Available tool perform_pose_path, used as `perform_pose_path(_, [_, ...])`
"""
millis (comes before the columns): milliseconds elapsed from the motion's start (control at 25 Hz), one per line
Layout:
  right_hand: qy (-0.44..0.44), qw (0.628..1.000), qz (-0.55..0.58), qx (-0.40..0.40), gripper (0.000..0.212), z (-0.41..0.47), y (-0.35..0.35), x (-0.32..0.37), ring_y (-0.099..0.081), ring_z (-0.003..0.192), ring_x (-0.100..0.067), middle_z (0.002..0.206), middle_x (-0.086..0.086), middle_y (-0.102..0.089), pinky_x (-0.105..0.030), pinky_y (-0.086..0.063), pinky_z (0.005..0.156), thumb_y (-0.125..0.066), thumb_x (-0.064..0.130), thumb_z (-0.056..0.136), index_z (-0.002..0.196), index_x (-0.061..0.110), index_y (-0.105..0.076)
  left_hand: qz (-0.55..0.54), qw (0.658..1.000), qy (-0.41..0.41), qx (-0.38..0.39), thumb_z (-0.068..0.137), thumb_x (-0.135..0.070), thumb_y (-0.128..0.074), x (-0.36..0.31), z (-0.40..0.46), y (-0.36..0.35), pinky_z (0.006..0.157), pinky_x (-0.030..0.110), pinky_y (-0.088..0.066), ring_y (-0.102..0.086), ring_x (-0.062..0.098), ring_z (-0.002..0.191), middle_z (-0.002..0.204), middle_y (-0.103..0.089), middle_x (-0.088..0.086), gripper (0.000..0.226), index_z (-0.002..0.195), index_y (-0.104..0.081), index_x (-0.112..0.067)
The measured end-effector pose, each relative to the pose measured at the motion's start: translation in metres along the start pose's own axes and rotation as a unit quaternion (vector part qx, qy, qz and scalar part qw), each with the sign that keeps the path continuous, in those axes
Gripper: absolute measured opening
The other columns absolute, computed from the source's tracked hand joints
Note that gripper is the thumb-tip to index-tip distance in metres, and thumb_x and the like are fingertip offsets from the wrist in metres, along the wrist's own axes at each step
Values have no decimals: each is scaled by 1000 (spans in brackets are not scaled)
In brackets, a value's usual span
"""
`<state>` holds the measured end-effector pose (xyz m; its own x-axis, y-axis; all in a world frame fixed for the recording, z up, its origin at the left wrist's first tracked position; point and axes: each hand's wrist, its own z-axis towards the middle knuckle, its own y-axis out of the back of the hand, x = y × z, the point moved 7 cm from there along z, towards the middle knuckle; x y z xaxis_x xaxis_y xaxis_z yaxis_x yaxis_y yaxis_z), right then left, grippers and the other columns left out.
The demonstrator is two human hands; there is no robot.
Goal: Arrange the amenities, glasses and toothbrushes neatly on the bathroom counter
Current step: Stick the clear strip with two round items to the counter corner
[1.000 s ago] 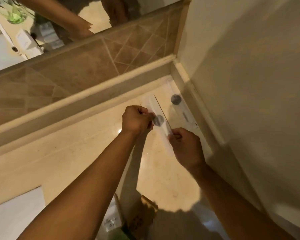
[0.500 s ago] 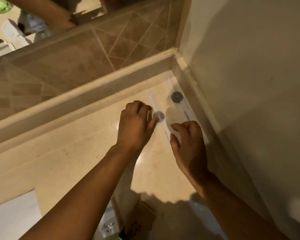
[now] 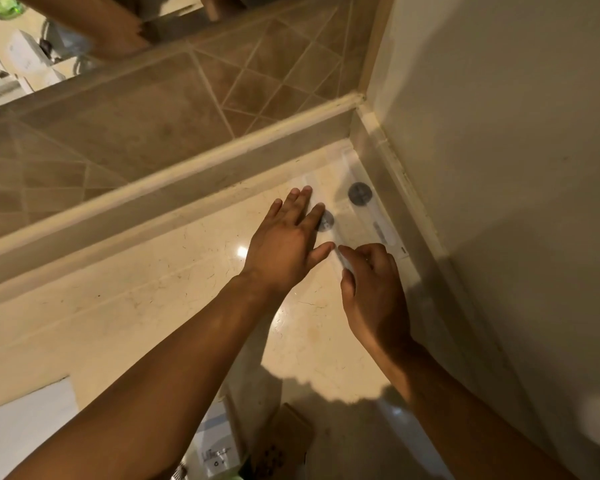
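I see the marble bathroom counter [image 3: 146,306] running into the corner under the tiled wall [image 3: 146,133] and mirror [image 3: 32,46]. My left hand [image 3: 288,244] lies flat, fingers straight, on the nearer wrapped toothbrush packet [image 3: 326,221]. My right hand [image 3: 371,289] has its fingers curled, pinching that packet's lower end. A second packet [image 3: 364,202] lies just beside it, against the side wall.

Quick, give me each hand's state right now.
Left hand: open, fingers straight, pressing flat on the nearer toothbrush packet.
Right hand: fingers curled, pinching the same packet's near end.
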<state>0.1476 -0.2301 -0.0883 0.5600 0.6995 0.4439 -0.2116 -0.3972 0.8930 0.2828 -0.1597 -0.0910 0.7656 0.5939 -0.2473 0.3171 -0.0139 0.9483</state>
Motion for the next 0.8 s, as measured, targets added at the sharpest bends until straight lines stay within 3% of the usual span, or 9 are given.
perform_pose_path(240, [-1, 1000, -17, -13, 41, 16, -3, 1, -61, 106, -23, 115, -7, -64, -39, -57, 92, -70, 23, 90, 130, 18, -64, -1, 1000, 1, 2, 101, -58, -42, 8, 15, 4, 127, 38, -10, -11, 22, 157, 169, -14, 6, 68, 157, -32, -21])
perform_pose_path(800, [0, 999, -32, -25, 40, 13, 1, 6, -64, 103, -24, 114, -9, -65, -37, -54, 88, -71, 16, 90, 129, 15, -64, 3, 1000, 2, 7, 102, -57, -39, 6, 16, -1, 127, 40, -6, -8, 22, 157, 169, -13, 6, 68, 158, -28, -20])
